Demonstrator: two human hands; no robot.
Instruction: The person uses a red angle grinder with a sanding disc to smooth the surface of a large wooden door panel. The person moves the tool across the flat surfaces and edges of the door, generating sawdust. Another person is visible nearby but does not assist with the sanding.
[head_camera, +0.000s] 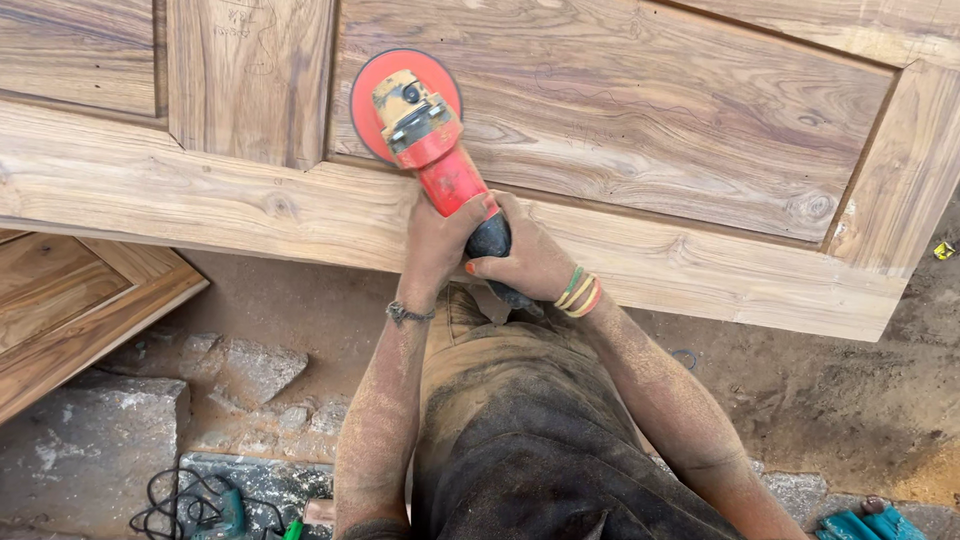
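dust-caked dark trousers (540, 440) filled the bottom of the view, closest of all, cloth matted grey-brown with sawdust, and both forearms reached forward past them. beyond lay the biggest thing, a wooden door (640, 150), laid flat, pale brown with strong streaked grain, raised rails framing sunken panels. its near edge ran slantwise from the left down to a square corner at the right, and bare packed dirt floor (820, 390) lay open beyond that edge and around the corner. a second wooden frame (70, 300) sat lower at the left, apart from the door, its corner pointing at the rough grey stone blocks (110, 440) on the ground. a tangled black cord (185, 505) lay on the stone at the bottom edge.

on the door's lower rail, where it meets the middle panel, rested the red angle grinder (430, 135), its round red disc flat against the wood and its body a tapering cylinder ending in a black grip. the left hand (435, 245) was wrapped tight around the red barrel, fingers fully curled. the right hand (530, 262) was closed around the black rear grip just behind it, the two hands touching. a dark bracelet (410, 314) circled the left wrist; green and orange bangles (578, 292) ringed the right.
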